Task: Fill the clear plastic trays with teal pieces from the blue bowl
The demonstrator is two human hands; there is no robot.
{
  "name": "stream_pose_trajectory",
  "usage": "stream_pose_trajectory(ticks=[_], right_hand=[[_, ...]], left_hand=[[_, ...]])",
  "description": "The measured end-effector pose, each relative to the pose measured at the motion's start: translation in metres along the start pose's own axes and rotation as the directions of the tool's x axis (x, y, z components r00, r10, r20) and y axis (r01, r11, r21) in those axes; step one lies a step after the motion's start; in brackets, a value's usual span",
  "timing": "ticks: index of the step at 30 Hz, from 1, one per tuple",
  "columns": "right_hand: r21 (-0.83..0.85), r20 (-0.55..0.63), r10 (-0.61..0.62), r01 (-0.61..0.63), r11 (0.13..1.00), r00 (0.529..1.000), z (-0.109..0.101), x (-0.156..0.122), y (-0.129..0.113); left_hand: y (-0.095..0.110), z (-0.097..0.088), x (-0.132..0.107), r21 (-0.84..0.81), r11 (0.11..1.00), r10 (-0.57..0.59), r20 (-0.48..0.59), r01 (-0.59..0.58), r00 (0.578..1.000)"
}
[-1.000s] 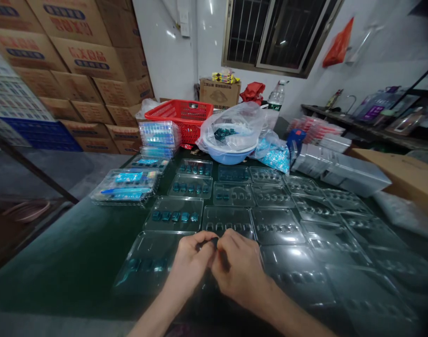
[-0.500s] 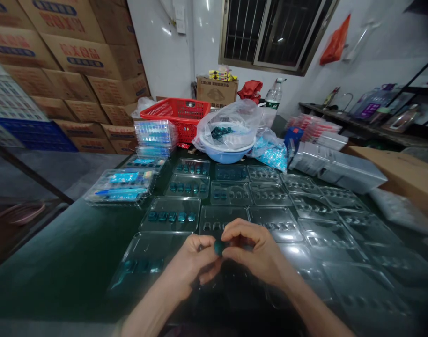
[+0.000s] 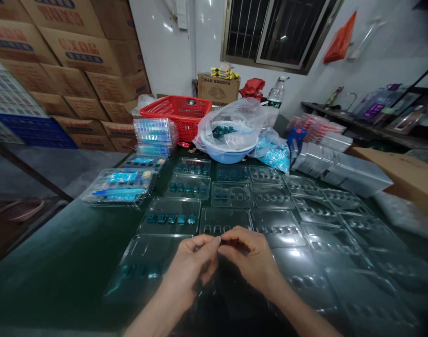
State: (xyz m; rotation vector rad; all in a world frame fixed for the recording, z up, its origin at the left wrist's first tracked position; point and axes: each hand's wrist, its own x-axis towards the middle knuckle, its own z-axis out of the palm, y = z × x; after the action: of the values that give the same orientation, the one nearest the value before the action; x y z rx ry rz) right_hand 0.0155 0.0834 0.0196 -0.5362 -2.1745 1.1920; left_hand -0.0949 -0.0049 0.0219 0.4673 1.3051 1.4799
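My left hand and my right hand meet fingertip to fingertip above the near side of the table. Both are closed in a pinch around a small dark teal piece, nearly all of it hidden by the fingers. Just beyond them lies a clear plastic tray with moulded hollows. To its left, another clear tray holds several teal blocks in a row. Nearer, by my left forearm, a blurred clear tray also has teal pieces in it.
Clear trays cover the right side of the green table. Behind stand a blue basin with a plastic bag and teal pieces, a red basket and a bag of bright blue packets. Filled packs lie at left.
The teal piece showed between my fingertips before and is now mostly covered. My fingertips have drawn closer together, and the right hand sits slightly lower. The view has shifted a little.
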Motion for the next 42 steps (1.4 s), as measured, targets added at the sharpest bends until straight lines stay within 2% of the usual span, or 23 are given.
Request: stream_pose_trajectory(ticks=[4,6,9,12,15,19,25,33,38,42], right_hand=[[-0.089,0.028,-0.045,0.047,0.995,0.999,0.000,0.011,0.006],[-0.218,0.023,-0.038,0.042,0.975,0.999,-0.009,0.030,0.018],[-0.454,-0.042,-0.022,0.000,0.891,0.999,-0.025,0.071,0.047],[-0.549,-0.060,-0.001,-0.033,0.835,0.998,-0.038,0.109,0.076],[-0.622,-0.026,0.027,-0.037,0.782,0.999,-0.041,0.127,0.095],[-0.682,0.058,0.045,0.007,0.732,0.997,-0.039,0.128,0.103],[-0.739,0.160,0.067,0.074,0.670,0.985,-0.042,0.127,0.099],[-0.807,0.148,0.073,0.078,0.586,0.986,-0.036,0.123,0.097],[-0.825,0.113,0.026,0.079,0.560,0.993,-0.028,0.111,0.099],[-0.822,0.124,-0.007,0.106,0.560,0.992,-0.031,0.113,0.093]], left_hand=[[-0.007,-0.004,0.010,-0.210,0.977,-0.039,0.022,0.043,0.999],[-0.007,-0.008,0.014,-0.337,0.934,-0.107,0.043,0.116,0.993],[-0.003,-0.015,0.015,-0.508,0.819,-0.244,0.113,0.267,0.963],[0.001,-0.023,0.012,-0.587,0.742,-0.283,0.162,0.323,0.945],[0.004,-0.028,0.010,-0.610,0.732,-0.261,0.158,0.302,0.952],[0.007,-0.032,0.011,-0.596,0.752,-0.248,0.139,0.281,0.959],[0.012,-0.035,0.014,-0.611,0.741,-0.241,0.143,0.277,0.960],[0.011,-0.037,0.017,-0.632,0.724,-0.246,0.138,0.276,0.959],[0.012,-0.040,0.018,-0.714,0.643,-0.228,0.165,0.276,0.959],[0.016,-0.037,0.021,-0.791,0.551,-0.191,0.191,0.266,0.963]])
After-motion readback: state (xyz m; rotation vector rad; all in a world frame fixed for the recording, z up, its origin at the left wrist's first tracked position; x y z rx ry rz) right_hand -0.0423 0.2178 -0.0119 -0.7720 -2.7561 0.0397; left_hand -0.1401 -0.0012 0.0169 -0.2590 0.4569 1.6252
